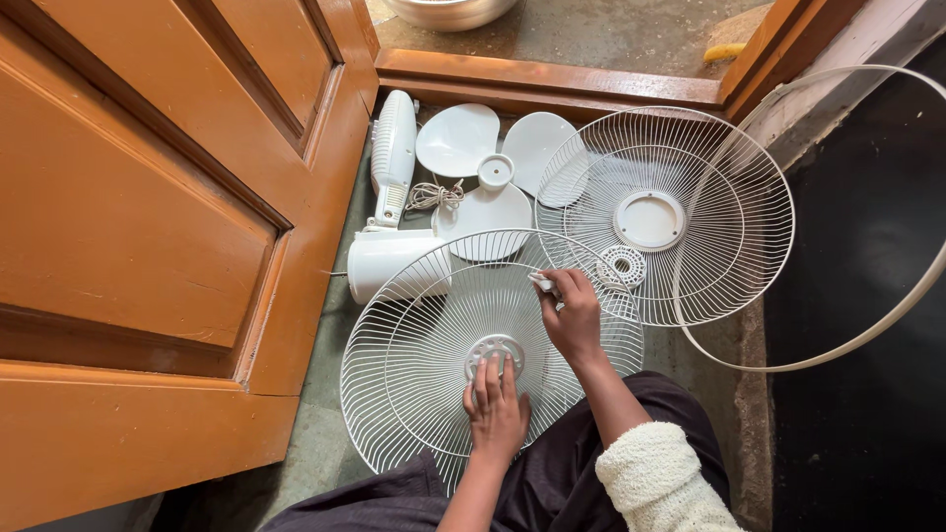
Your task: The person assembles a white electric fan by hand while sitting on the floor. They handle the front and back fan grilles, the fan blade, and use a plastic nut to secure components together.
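Orange-brown wood fills the left side: a big door [148, 227] with sunken panels, cut off at the edges of the view. A wooden doorstep [552, 79] runs along the top. Past it, on the rough grey ground, sits the bottom of a shiny metal bowl [448, 10]. Only its lower part shows, so what is inside is hidden.

On the right lies a large thin white ring [916, 286], and part of it runs out of view. Next to it a round white wire fan guard [690, 217] lies flat, with a smooth plastic disc in its middle. A small white plastic nut [622, 265] with holes rests on its wires.

The front wire guard [424, 365] lies nearest the person, partly over their dark lap. The left hand [496, 409] rests flat on it, with fingers spread over the small round hub [493, 353] in the middle, pressing and not gripping. The right hand [572, 315] is closed round a small white thing [543, 285] near the guard's upper rim. What it is cannot be told.

Behind the guard are a smooth white fan blade [488, 172] with three wide petals, a white motor body and stand [392, 212], and a thin curled cord [434, 195]. A fluffy cream sleeve [655, 483] shows at the bottom.
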